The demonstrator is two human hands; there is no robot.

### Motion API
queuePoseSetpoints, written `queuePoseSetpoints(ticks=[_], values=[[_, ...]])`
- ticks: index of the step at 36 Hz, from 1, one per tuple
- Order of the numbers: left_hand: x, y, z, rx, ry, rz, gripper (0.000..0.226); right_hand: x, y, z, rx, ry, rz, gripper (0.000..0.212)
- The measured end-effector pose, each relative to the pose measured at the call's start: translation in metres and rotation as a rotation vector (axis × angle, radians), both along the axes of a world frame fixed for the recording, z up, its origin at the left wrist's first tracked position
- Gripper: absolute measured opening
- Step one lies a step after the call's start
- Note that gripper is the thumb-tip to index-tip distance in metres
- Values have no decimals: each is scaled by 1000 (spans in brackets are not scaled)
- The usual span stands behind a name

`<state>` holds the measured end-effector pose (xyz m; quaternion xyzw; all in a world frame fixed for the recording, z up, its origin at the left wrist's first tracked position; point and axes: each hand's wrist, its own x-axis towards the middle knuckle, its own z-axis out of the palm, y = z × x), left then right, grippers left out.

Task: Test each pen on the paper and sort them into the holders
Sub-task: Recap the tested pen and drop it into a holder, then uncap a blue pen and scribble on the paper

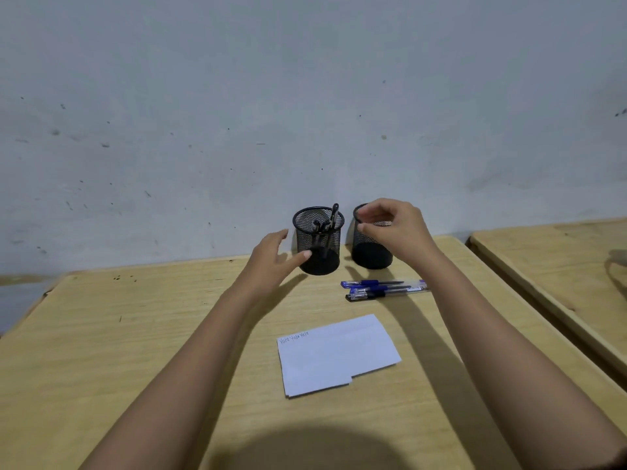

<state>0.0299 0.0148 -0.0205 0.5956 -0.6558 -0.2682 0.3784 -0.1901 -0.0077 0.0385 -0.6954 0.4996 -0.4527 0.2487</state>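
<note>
Wooden desk (135, 334), second desk (559, 259) beside (right), scuffed wall (237, 96) behind

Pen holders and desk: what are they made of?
The left pen holder and right pen holder look like matte black mesh, probably metal: fine see-through grid walls. The desk looks like pale wood or wood-print laminate, showing grain streaks; which, I cannot tell.

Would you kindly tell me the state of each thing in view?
Left holder: upright, holds pens.
Right holder: upright, looks empty.
Loose pens: lying flat, unsorted.
Paper: flat, scribbled near top edge.
Left hand: open grip, beside left holder.
Right hand: loose grip, empty, over right holder.
</note>
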Motion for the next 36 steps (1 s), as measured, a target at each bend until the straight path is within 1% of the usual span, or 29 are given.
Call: queuePoseSetpoints(ticks=[3,4,5,7,9,11,14,20,28,36], values=[[12,22,-15,69,-47,2,64,-11,13,-15,34,13,-11,13],[17,29,-19,78,-130,-4,62,-14,17,-22,47,39,-5,12],[21,34,-24,87,-223,-11,61,-18,20,-30,64,74,-1,13],[28,45,-32,98,-343,-17,64,-23,24,-46,107,150,-2,15],[32,53,-38,113,-411,-17,66,-27,28,-59,144,235,0,16],[33,58,-42,95,-447,-5,63,-30,31,-67,148,336,14,15],[33,58,-42,67,-448,1,62,-30,30,-74,105,450,31,10],[33,57,-45,55,-463,14,63,-28,29,-73,20,578,119,10],[33,57,-47,35,-470,31,62,-26,39,-84,-122,637,122,17],[33,58,-49,29,-465,38,63,-26,39,-87,-131,638,137,17]])
